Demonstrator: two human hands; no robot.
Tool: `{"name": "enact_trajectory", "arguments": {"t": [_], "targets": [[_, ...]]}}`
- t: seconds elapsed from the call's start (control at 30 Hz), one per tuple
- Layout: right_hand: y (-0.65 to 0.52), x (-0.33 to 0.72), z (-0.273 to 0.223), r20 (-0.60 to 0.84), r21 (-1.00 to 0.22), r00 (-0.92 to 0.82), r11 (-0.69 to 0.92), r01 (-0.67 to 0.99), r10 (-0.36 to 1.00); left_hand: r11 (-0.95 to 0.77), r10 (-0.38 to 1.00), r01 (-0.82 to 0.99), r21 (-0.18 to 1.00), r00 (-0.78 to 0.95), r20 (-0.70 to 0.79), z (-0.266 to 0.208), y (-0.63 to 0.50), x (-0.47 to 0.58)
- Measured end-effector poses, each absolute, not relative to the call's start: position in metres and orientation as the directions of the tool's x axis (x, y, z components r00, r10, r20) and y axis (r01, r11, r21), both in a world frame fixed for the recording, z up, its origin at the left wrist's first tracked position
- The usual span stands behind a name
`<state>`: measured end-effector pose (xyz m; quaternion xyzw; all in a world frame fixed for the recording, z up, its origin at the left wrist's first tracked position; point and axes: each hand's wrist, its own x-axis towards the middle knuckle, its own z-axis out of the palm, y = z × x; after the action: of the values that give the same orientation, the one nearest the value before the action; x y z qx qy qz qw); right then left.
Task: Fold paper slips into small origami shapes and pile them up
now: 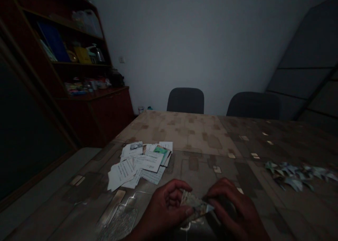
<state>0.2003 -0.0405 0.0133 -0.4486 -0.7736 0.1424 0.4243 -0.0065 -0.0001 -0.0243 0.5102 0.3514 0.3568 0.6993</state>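
Between my hands, above the near edge of the table, is a small folded piece of printed paper (194, 202) with a pointed right end. My left hand (169, 205) grips its left part, the thumb pressed on the front and the fingers curled behind. At the paper's right tip, the thumb and forefinger of my right hand (233, 207) pinch it. Loose printed paper sheets (148, 161) lie in an overlapping pile ahead and to the left. Several folded paper pieces (295, 175) with pointed corners sit in a cluster on the right.
A patterned cloth covers the table (185, 128). Two dark chairs, one in the middle (185, 100) and one to the right (253, 105), stand at its far side by the wall. A wooden cabinet (105, 107) with filled shelves is at the left. The room is dim.
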Motion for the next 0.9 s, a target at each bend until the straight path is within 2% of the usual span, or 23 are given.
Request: {"name": "enact_trajectory", "arguments": {"t": [0.17,0.43,0.67,0.9], "targets": [[-0.047,0.203,0.013,0.452,-0.646,-0.244,0.504,0.574,0.858,0.16,0.903,-0.097,0.982,0.417,-0.106,-0.007,-0.006,-0.01],[-0.043,0.199,0.011,0.531,-0.532,-0.263,0.559,0.637,0.805,0.096,0.911,-0.069,0.993,0.408,-0.06,-0.003,-0.006,-0.01],[-0.042,0.199,0.006,0.499,-0.535,-0.278,0.543,0.647,0.821,0.026,0.909,0.013,1.0,0.415,-0.029,0.003,-0.008,-0.011],[-0.043,0.201,0.004,0.325,-0.625,-0.227,0.388,0.677,0.918,0.005,0.911,0.156,0.988,0.408,-0.069,0.001,-0.006,-0.01]]}}
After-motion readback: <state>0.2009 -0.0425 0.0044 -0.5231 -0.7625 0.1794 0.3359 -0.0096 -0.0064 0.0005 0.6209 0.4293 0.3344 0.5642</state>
